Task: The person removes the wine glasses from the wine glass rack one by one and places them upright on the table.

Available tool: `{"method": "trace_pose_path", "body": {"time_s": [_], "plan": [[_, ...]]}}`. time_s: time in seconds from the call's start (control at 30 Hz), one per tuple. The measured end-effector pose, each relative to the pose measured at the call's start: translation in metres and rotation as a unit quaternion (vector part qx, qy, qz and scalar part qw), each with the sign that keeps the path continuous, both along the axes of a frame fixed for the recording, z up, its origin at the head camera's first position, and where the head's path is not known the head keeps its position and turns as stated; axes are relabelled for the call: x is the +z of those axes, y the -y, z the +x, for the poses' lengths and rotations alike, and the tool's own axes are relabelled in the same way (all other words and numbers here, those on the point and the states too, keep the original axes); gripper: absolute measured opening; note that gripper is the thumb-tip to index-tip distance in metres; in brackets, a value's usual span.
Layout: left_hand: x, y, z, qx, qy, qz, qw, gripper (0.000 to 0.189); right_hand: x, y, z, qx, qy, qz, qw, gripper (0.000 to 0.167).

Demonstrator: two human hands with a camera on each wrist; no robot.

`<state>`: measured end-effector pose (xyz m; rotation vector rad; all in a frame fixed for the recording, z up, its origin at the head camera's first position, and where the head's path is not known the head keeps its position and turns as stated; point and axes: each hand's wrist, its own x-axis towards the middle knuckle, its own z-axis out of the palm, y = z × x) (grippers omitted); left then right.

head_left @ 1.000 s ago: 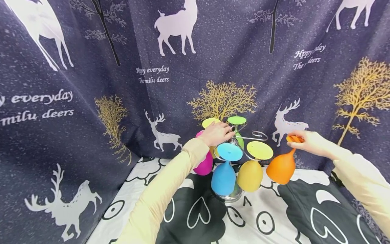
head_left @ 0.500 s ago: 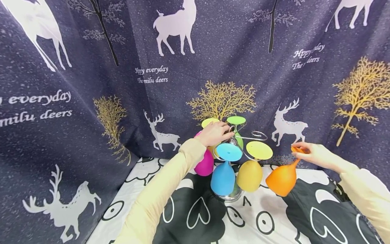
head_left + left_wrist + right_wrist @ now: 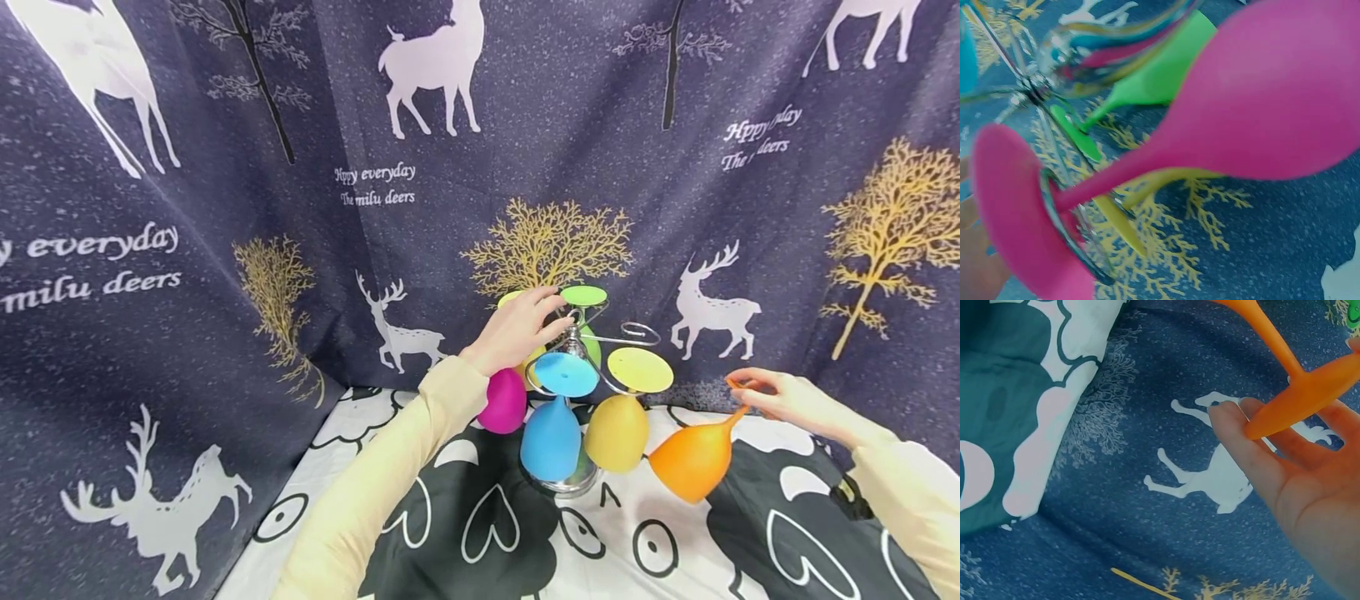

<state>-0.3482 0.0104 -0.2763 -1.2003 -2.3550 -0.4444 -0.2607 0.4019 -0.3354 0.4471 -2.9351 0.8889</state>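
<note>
My right hand (image 3: 791, 404) pinches the foot of an orange goblet (image 3: 693, 460), whose bowl hangs tilted downward to the left above the cloth. Thumb and fingers lie on either side of that foot in the right wrist view. My left hand (image 3: 513, 332) is beside the top of a chrome glass rack (image 3: 574, 340), fingers loosely extended; whether they touch it I cannot tell. Upside down on the rack hang a blue goblet (image 3: 551, 440), a yellow goblet (image 3: 617, 433), a green goblet (image 3: 1150, 81) and a pink goblet (image 3: 1272, 94). Another yellow goblet (image 3: 534, 367) is partly behind my left hand.
The rack's round chrome base (image 3: 573, 483) stands on a black-and-white patterned cloth (image 3: 615, 550). Close behind hangs a dark blue curtain (image 3: 540, 150) with deer and tree prints. One curled rack arm (image 3: 637, 333) on the right carries no goblet.
The right hand has moved right and down, taking the orange goblet farther from the rack. My left hand has lifted and shifted slightly back from the rack's top; the hanging goblets stay put.
</note>
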Motion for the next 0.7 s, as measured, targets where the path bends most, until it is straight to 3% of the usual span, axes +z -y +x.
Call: {"method": "trace_pose_path", "body": {"time_s": [0.17,0.33,0.43,0.53,0.7], "plan": [[-0.001,0.001,0.017,-0.04,-0.069,0.049,0.9956,0.041,-0.008,-0.005,0.003,0.02,0.034,-0.057,0.9976,0.038],[-0.003,0.001,0.033,-0.092,-0.099,0.079,0.9876,0.043,-0.019,-0.007,0.006,0.036,0.082,-0.123,0.9884,0.028],[-0.006,0.001,0.039,-0.116,-0.135,0.069,0.9816,0.047,-0.026,-0.009,0.008,0.057,0.1,-0.163,0.9798,0.021],[-0.008,0.001,0.045,-0.13,-0.171,0.046,0.9757,0.051,-0.031,-0.009,0.009,0.082,0.117,-0.204,0.9685,0.025],[-0.011,-0.001,0.057,-0.159,-0.198,0.027,0.9668,0.054,-0.038,-0.007,0.011,0.104,0.147,-0.245,0.9527,0.027]]}}
